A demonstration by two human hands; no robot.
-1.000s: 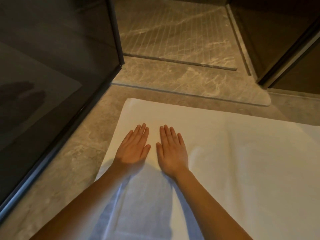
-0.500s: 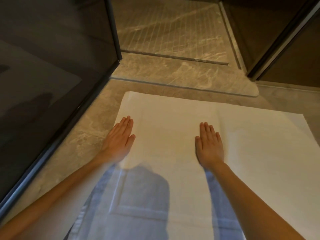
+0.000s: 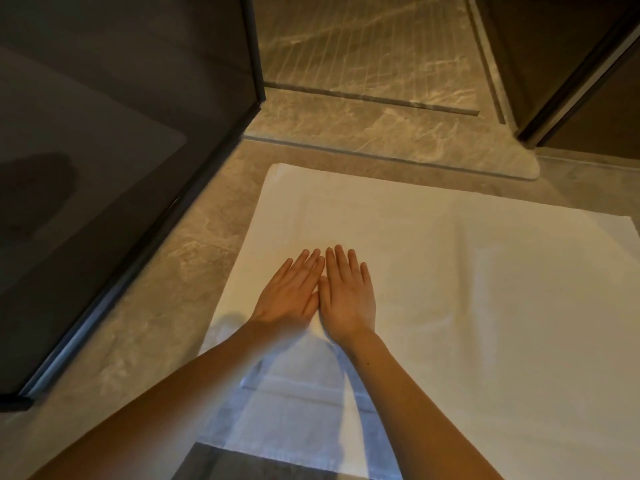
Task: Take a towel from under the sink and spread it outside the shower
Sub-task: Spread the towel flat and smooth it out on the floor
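A white towel [image 3: 485,289] lies spread flat on the marble floor just in front of the shower's raised threshold [image 3: 398,140]. My left hand [image 3: 291,292] and my right hand [image 3: 348,292] press flat on the towel's left half, palms down, fingers straight, side by side and touching each other. My forearms' shadow darkens the towel's near edge.
A dark glass shower panel [image 3: 121,168] with a black frame stands on the left, open toward me. Beyond the threshold is the ribbed shower floor [image 3: 363,46]. A second dark door frame [image 3: 571,81] angles in at the upper right. Bare marble floor [image 3: 145,323] lies left of the towel.
My hands, which had slid apart across the towel half a second ago, have come back together at its left-centre. The towel stays flat in place.
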